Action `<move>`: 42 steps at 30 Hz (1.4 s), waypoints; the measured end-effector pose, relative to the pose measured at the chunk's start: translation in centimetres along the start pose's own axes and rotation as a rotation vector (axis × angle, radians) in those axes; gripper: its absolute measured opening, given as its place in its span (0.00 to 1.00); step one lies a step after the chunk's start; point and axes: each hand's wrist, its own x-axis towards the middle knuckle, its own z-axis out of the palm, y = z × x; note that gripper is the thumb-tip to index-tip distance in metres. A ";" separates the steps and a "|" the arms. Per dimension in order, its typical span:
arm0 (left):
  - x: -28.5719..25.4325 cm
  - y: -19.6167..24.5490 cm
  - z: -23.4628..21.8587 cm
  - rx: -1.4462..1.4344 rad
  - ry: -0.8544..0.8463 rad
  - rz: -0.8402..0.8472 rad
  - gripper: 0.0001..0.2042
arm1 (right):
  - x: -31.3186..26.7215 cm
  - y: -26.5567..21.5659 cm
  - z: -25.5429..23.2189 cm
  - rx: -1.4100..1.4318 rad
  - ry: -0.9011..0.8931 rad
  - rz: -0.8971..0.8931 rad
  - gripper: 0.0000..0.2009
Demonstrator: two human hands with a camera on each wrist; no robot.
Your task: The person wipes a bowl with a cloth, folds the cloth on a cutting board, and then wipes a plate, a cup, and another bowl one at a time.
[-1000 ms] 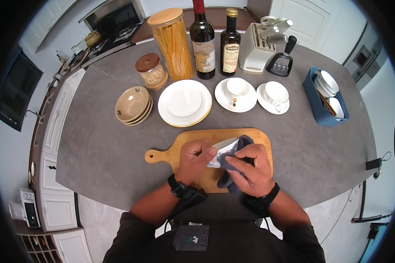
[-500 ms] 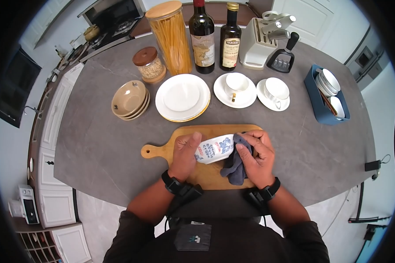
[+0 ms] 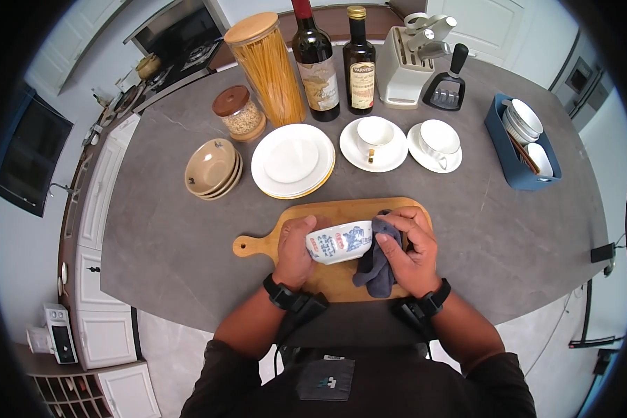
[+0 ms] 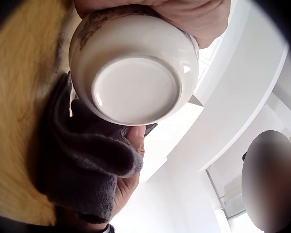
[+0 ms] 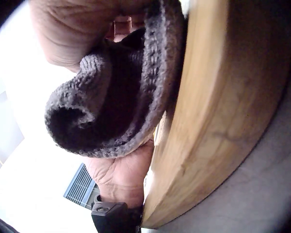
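A white bowl with blue and red print is tilted above the wooden board. My left hand grips its left side. My right hand pinches a dark grey cloth against the bowl's right edge, and the cloth hangs down over the board. In the left wrist view the bowl's round base faces the camera, with the cloth beside it. Folds of the cloth hide most of the bowl in the right wrist view.
Behind the board stand brown bowls, white plates, two cups on saucers, a pasta jar, two bottles and a knife block. A blue bin with dishes is at the right.
Since a second ago the bowl has turned so its printed side faces up toward the head camera, and the cloth has moved from around its side to its right edge.
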 end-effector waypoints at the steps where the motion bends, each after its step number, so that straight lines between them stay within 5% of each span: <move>1: 0.0 0.0 0.0 -0.007 0.008 -0.002 0.24 | 0.0 0.0 0.0 0.006 -0.003 -0.003 0.13; 17: 0.3 0.5 1.6 0.241 -0.083 0.082 0.25 | -0.1 -0.4 -0.2 0.045 -0.004 0.015 0.12; 24: 0.3 1.0 2.9 0.495 0.088 0.222 0.29 | -0.3 -0.8 -0.1 0.042 -0.021 0.025 0.13; 32: 1.4 0.7 1.0 0.535 0.080 0.292 0.27 | -0.6 -1.8 0.7 -0.112 -0.110 -0.192 0.15; 34: 1.6 0.7 1.0 0.500 -0.067 0.368 0.26 | -0.6 -1.8 0.9 -0.127 -0.108 -0.209 0.16; 42: 1.7 0.3 0.1 0.433 -0.029 0.211 0.25 | -0.1 -0.8 0.5 -0.111 0.017 0.042 0.14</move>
